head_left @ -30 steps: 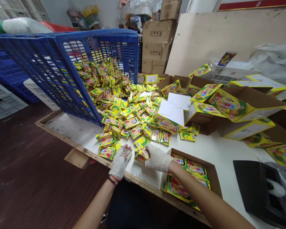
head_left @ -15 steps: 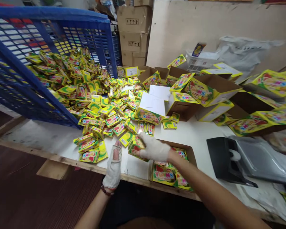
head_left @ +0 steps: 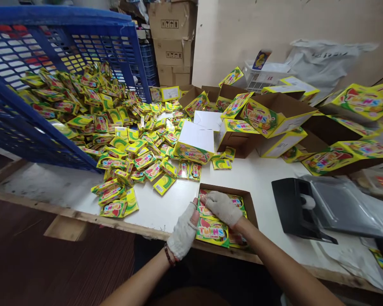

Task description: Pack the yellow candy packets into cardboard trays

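Both my hands wear white knit gloves. My right hand [head_left: 222,207] lies over the small yellow packets inside an open cardboard box [head_left: 250,203] at the table's near edge, fingers pressed down on the packets. My left hand [head_left: 184,231] rests against the box's left wall, thumb up at the rim, touching the yellow flap [head_left: 212,232] printed "TWINS". A big heap of small yellow packets [head_left: 124,127] spills from a tilted blue crate [head_left: 67,42] onto the white table [head_left: 159,208].
Several open yellow-printed cartons [head_left: 264,119] crowd the right back. A white-topped carton [head_left: 194,142] sits mid-table. A black tape dispenser [head_left: 296,208] and grey plastic bags [head_left: 347,208] lie at right. Brown cardboard boxes [head_left: 172,38] stack behind. Dark floor lies left.
My right hand carried a handful of packets from the table edge into the box. My left hand moved right to the box's side. The camera view shifted rightwards.
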